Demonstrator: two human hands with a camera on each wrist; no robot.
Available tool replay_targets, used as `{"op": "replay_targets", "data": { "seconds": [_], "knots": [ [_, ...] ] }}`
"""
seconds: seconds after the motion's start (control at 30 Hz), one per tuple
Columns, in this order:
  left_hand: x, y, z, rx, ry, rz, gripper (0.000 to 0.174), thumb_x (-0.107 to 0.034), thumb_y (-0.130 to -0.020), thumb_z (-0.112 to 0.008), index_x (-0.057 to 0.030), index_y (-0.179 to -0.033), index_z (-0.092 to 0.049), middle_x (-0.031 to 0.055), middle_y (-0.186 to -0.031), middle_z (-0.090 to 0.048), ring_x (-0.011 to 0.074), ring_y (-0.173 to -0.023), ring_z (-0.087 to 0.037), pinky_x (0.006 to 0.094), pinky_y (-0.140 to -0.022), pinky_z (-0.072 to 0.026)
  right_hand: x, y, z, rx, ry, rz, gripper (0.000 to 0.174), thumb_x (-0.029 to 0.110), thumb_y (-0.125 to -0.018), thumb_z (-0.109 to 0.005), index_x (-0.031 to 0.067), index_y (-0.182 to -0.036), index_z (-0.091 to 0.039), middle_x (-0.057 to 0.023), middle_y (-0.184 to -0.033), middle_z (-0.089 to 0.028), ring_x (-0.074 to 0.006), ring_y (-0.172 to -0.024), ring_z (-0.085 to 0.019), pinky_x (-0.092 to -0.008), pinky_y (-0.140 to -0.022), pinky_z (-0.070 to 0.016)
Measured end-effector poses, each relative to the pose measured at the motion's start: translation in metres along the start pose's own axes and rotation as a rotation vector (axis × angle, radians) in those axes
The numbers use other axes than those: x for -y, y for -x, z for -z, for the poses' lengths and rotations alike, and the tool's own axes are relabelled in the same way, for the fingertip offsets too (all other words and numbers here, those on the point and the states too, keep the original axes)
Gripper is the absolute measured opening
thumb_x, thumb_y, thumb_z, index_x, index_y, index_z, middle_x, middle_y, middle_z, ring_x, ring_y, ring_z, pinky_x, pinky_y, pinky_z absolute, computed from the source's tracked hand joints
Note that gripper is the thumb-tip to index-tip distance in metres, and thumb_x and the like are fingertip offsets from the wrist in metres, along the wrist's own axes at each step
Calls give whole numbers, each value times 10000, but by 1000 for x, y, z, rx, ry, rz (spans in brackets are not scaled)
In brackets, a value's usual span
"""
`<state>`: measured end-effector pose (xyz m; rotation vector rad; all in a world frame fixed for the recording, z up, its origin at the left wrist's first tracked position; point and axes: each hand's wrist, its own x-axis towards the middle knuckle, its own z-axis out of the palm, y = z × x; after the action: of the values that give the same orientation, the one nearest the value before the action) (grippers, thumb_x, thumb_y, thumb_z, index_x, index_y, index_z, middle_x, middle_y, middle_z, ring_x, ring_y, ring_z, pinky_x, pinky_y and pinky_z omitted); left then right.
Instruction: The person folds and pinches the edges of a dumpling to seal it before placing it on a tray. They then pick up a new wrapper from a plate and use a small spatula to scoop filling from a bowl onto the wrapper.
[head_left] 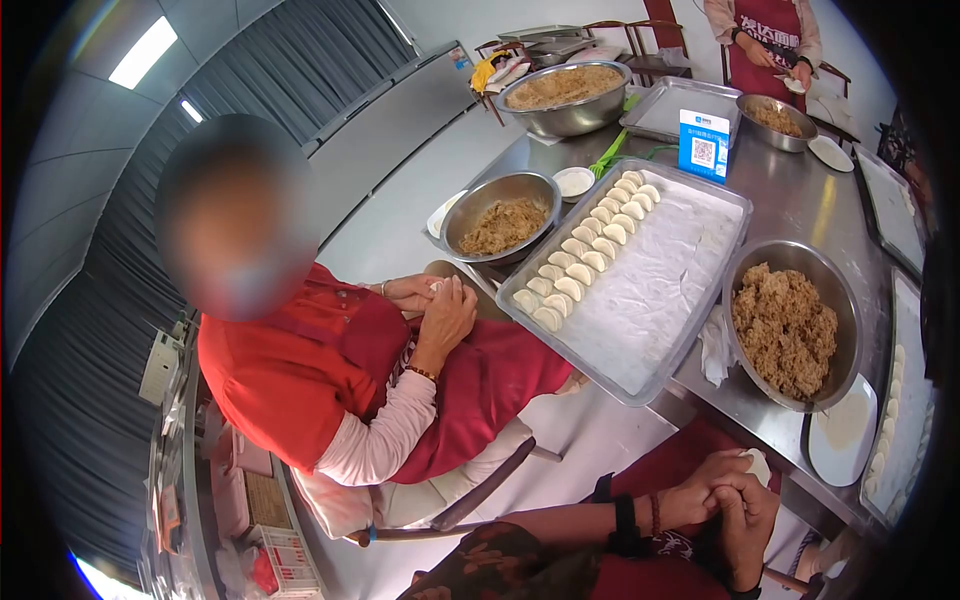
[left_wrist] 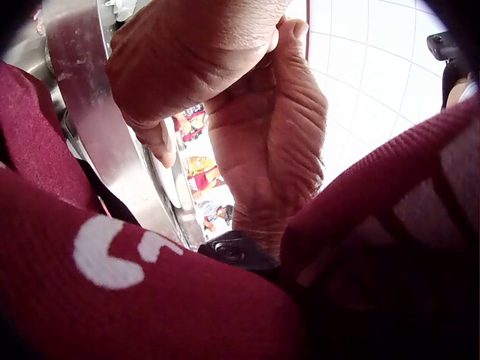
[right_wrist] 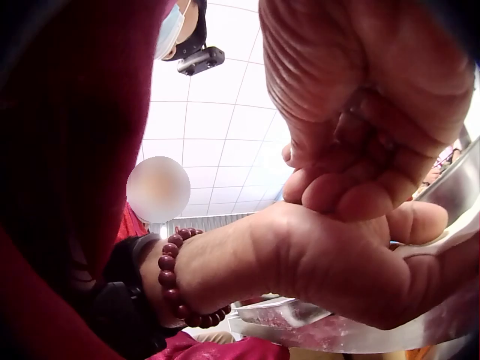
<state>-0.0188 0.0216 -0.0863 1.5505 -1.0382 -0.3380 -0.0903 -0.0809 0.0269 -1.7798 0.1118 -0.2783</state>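
At the lower right of the head view, my left hand, with a beaded bracelet at its wrist, holds a pale dumpling. My right hand closes against the left, its fingers curled in at the dough. From the right wrist, a white strip of the dumpling shows between the fingers of the left hand, and the right hand is bent over it. In the left wrist view the left hand overlaps the right hand. Most of the dumpling is hidden by fingers.
Near my hands stand a steel bowl of brown filling and a white plate. A tray bears rows of dumplings. At left sits a person in red, hands together; another person stands at the back.
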Motion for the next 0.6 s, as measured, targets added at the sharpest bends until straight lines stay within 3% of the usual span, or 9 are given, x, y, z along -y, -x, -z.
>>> {"op": "replay_targets", "data": {
  "seconds": [0.07,0.2,0.3,0.37,0.47,0.6],
  "knots": [
    [-7,-2,5,49,-32,33,482,-98,-913,-591,-28,-1366,-441,132,-1385,-456,322,-1329,-405,388,-1093,-349,0,1,0,-6,-15,-3,77,48,-887,-656,-26,-867,-664,-74,-671,-661,-129,-622,-641,-244,-589,-488],
    [26,1,-18,-162,193,-205,472,-152,-918,-636,-39,-1342,-465,99,-1341,-482,181,-1236,-477,311,-983,-440,0,1,1,-2,-3,-1,85,61,-890,-658,-21,-865,-662,-72,-669,-660,-127,-618,-637,-245,-588,-489],
    [71,8,-53,-200,486,-98,480,-202,-911,-661,-50,-1328,-477,77,-1319,-484,89,-1155,-501,269,-899,-477,-2,1,1,2,8,0,84,62,-891,-653,-18,-866,-663,-70,-662,-657,-127,-615,-635,-245,-586,-487],
    [72,8,-57,-165,575,-26,472,-230,-917,-652,-56,-1322,-483,77,-1326,-476,89,-1156,-502,271,-900,-478,-1,1,1,6,27,-9,82,61,-890,-648,-16,-866,-664,-67,-658,-655,-127,-615,-635,-245,-585,-486],
    [60,1,-35,-64,494,21,449,-244,-932,-621,-58,-1318,-487,98,-1354,-460,181,-1233,-476,317,-978,-442,7,-4,-2,3,50,-3,99,64,-896,-623,-22,-861,-659,-58,-654,-647,-117,-611,-617,-239,-583,-476],
    [1,-1,-12,3,332,261,445,-191,-919,-620,-52,-1320,-485,127,-1385,-444,328,-1326,-403,401,-1079,-362,7,2,0,17,41,-34,153,93,-912,-590,-34,-851,-648,-46,-646,-628,-98,-601,-580,-231,-580,-459]
  ]
}}
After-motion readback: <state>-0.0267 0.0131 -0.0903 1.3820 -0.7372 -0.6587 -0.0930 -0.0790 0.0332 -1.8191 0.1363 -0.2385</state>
